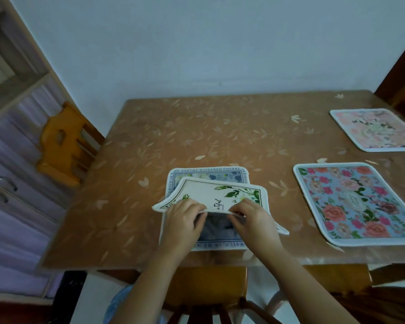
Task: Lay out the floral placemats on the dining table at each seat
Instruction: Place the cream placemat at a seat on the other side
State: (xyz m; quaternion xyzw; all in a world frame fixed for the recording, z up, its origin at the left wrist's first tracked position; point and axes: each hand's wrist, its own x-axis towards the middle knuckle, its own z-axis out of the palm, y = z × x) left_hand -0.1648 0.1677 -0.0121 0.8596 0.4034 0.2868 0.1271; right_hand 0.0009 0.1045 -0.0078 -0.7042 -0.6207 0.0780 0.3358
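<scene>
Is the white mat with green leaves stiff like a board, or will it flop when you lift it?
Probably floppy: the white leafy mat curls and droops at its corners where the left hand and right hand lift it. It looks light, since fingertips alone hold it. Its soft, towel-like edge likely won't slip easily.

Four placemats lie on the bench (197, 127). At the near edge, in front of the person, the bordered placemat (220, 170) lies flat, and the leafy placemat (220, 190) sits on top of it, its near edge lifted off the lower one. The left hand (185, 220) and right hand (255, 218) grip that raised near edge side by side. To the right, near the same edge, lies the rose placemat (355, 202). Behind it, at the far right, lies the pale placemat (377, 129), apart from it. A chair (61, 141) stands at the bench's left side, with a cabinet (9, 113) further left. The wall (197, 43) stands behind the bench.
</scene>
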